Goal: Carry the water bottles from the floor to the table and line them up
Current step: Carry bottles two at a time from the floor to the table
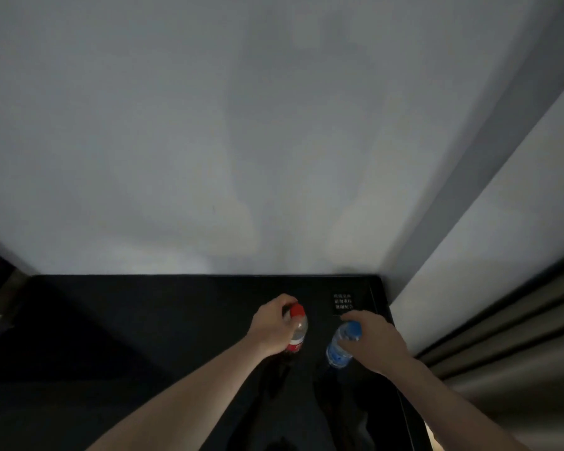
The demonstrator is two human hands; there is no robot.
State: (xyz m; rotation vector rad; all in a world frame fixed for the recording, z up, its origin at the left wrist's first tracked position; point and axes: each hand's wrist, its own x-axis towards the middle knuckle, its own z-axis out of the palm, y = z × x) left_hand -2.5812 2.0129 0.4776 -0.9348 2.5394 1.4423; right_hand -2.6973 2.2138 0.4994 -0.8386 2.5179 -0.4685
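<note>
Our left hand (274, 327) has its grip closed around the neck of a clear plastic bottle with a red cap and red label (296, 333); our right hand (370, 341) has its grip wrapped over the shoulder of a clear plastic bottle with a blue cap and blue label (341, 346). Both stand upright, near each other, on the glossy black tabletop (127, 336), toward its far right corner. A small black card with white print (343, 302) lies just beyond them, before the pale wall (241, 141).
</note>
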